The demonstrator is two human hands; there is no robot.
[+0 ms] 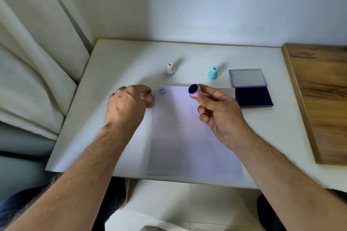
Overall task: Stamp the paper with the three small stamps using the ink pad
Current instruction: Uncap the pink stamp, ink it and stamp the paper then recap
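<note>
here there are three small stamps. the white stamp (170, 69) stands upright on the table, far from the person and beyond the far left corner of the paper. the teal stamp (213, 73) stands upright too, to the right of it and just left of the ink pad. the third one, a pink stamp (193, 90), is pinched in the fingers of the right hand (219, 112), above the far part of the paper, and its round face, dark blue with ink, is turned toward the camera.

there is one sheet of paper (187, 136). it lies flat in the middle of the table, with the long side going from near to far. one round blue print (162, 91) is on its far left corner.

there is one ink pad (252, 96), open, just beside the far right corner of the paper. its dark blue cushion is on the near side and the lid (247, 77) lies back on the far side.

the left hand (127, 105) is curled loosely, holding nothing, and its fingertips rest at the left edge of the paper near the print.

the table (116, 73) is white and smooth. a wooden board (321, 99) lies at its right side. on the left is a pale cushion (33, 80), behind is a plain white wall (225, 5), and below the near edge the floor has light tiles (216, 202).
</note>
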